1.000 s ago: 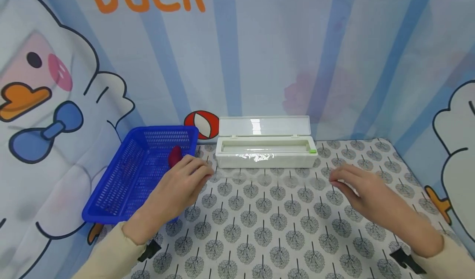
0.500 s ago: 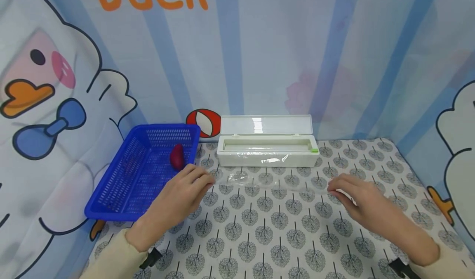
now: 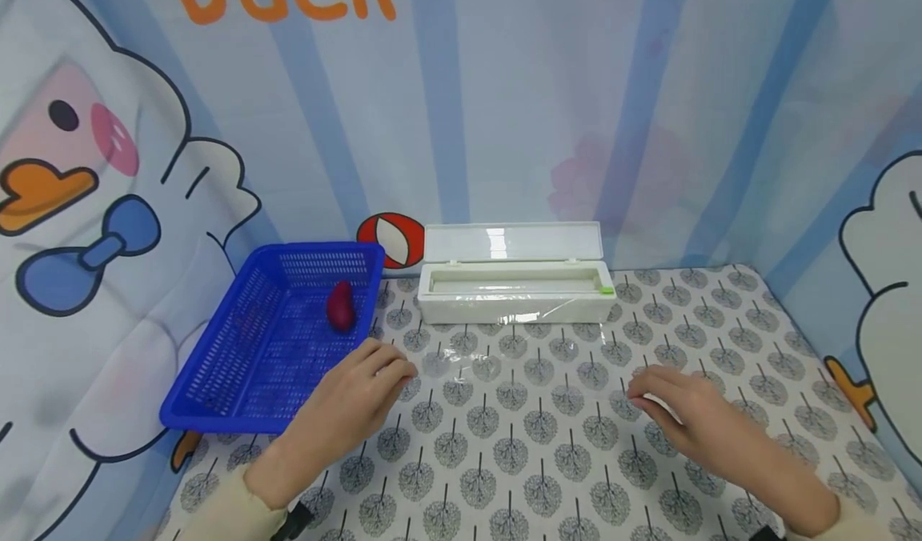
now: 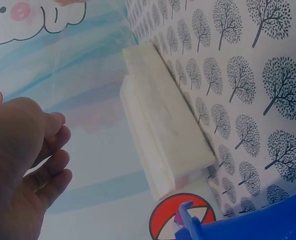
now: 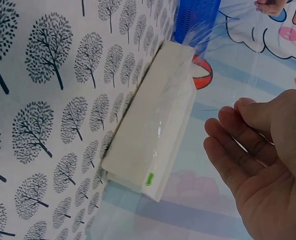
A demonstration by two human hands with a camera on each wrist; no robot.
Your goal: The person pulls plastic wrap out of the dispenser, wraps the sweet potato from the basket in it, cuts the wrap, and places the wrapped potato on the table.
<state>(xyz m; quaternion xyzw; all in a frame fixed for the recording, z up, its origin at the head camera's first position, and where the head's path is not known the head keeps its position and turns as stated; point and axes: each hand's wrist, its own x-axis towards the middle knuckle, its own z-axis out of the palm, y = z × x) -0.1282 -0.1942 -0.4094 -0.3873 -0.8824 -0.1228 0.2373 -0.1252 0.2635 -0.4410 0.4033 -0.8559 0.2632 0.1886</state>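
A sheet of clear plastic wrap [image 3: 504,369] stretches from the white wrap dispenser [image 3: 515,309] toward me, above the patterned cloth. My left hand [image 3: 360,389] pinches its left corner between thumb and fingers, and my right hand [image 3: 695,421] pinches the right corner. The dispenser's lid [image 3: 513,242] stands raised at the back, and a small green slider [image 3: 607,290] sits at its right end. In the right wrist view the film shows as thin shiny streaks running from the fingertips of the right hand [image 5: 258,155]. The left wrist view shows the left hand [image 4: 35,155] with thumb and forefinger together.
A blue plastic basket [image 3: 216,365] stands at the left, beside my left forearm, with a dark red sweet-potato-like item [image 3: 341,306] inside. The tree-print tablecloth [image 3: 540,477] covers the table. A printed duck curtain [image 3: 504,125] hangs right behind the dispenser.
Both hands have moved slightly toward me, drawing a longer stretch of plastic wrap out of the dispenser. The dispenser and basket have stayed in place.
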